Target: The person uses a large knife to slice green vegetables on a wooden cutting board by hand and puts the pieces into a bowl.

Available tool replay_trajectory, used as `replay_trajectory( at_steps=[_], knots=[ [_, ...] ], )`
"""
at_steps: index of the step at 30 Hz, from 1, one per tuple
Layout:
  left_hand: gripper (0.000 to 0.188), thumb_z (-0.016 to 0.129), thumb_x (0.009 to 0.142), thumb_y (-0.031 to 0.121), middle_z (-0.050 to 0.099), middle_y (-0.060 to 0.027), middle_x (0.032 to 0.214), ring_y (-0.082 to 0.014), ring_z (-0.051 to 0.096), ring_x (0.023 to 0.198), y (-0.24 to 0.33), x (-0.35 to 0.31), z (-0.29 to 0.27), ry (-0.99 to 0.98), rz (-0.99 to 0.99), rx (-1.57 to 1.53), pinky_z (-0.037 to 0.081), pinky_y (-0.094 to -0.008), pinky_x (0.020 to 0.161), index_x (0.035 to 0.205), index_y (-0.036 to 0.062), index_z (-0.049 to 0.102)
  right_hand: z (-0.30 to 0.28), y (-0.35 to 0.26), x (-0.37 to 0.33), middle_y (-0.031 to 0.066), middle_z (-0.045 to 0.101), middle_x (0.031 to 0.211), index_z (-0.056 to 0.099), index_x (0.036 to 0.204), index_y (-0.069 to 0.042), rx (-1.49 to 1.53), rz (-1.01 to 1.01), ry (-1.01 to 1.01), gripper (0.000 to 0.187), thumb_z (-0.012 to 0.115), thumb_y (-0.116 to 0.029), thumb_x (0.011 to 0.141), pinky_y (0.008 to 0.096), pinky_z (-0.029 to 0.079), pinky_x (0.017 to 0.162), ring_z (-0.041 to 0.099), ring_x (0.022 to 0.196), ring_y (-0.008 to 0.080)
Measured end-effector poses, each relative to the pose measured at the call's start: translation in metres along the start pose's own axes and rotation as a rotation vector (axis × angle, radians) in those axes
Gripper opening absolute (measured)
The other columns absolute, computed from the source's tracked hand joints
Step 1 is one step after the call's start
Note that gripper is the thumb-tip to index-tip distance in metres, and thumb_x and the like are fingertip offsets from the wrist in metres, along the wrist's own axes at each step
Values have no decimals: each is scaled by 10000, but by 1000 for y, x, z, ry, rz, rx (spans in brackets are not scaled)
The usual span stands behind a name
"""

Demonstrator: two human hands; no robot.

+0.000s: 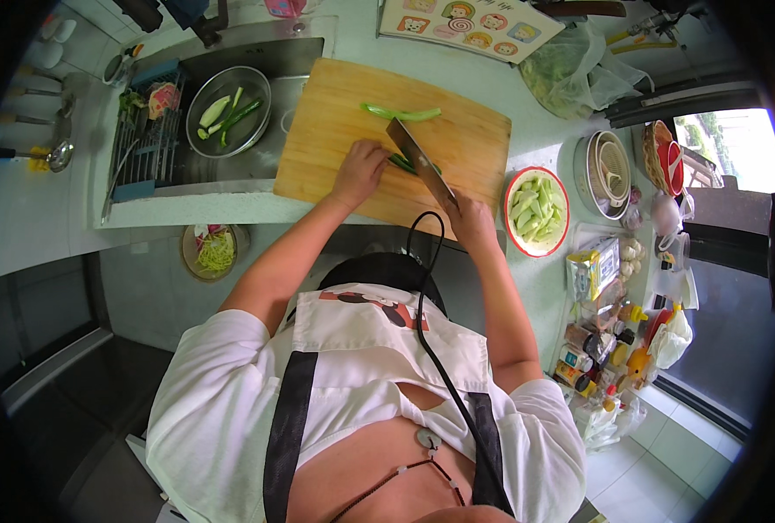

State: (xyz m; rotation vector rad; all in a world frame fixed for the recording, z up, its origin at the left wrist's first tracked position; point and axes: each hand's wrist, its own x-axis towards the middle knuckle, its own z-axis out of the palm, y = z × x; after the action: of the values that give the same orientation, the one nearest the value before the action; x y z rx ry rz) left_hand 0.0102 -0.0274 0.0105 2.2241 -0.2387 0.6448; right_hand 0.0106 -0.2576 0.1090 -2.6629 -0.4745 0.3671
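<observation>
My right hand (472, 218) is wrapped round the handle of a kitchen knife (419, 159) with a broad blade. The blade slants across the wooden cutting board (335, 96), over a slim dark-green vegetable (400, 162). With bent fingers, my left hand (360, 172) holds that vegetable's left end down on the board; its exact kind is hard to make out. Farther back on the board lies a pale-green stalk (402, 113). Just right of the board stands a red-rimmed bowl (565, 202) full of cut light-green pieces (537, 212).
A metal bowl (264, 87) with several green vegetables sits in the sink (300, 45), beside a dish rack (140, 131). Shredded greens fill a lower bowl (210, 253) at left. Strainers (610, 174), a plastic bag (571, 74) and seasoning bottles (579, 349) crowd the right. A black cable (431, 336) hangs before me.
</observation>
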Motion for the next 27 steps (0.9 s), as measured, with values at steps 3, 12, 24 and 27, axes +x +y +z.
replay_trajectory(
  at_steps=[3,12,24,27],
  knots=[
    [217,619,722,1,546,-119,978,-318,510,939,-2,0,-1,-53,-10,-38,444,-381,813,937,25,614,4,-7,4,220,614,796,599,1020,-63,30,36,-22,251,530,-249,865,485,449,687,583,779,406],
    [190,618,695,-8,545,-122,896,-319,523,868,-9,4,9,-134,-5,-40,454,-387,749,881,23,599,27,-6,29,236,616,818,575,1047,-67,29,55,-72,252,496,-238,879,498,462,691,584,786,419],
    [355,650,673,20,512,-140,1069,-345,479,998,8,4,7,-41,-124,40,404,-423,852,1012,55,551,5,32,-9,-10,445,558,551,845,-14,869,402,-11,156,548,-164,890,234,313,370,402,399,61],
    [415,660,687,25,493,-137,1125,-342,462,1046,10,5,6,-94,-139,70,392,-419,889,1079,57,528,1,51,-20,-12,447,565,558,880,-3,901,458,1,148,546,-150,892,228,305,371,403,403,63]
  ],
)
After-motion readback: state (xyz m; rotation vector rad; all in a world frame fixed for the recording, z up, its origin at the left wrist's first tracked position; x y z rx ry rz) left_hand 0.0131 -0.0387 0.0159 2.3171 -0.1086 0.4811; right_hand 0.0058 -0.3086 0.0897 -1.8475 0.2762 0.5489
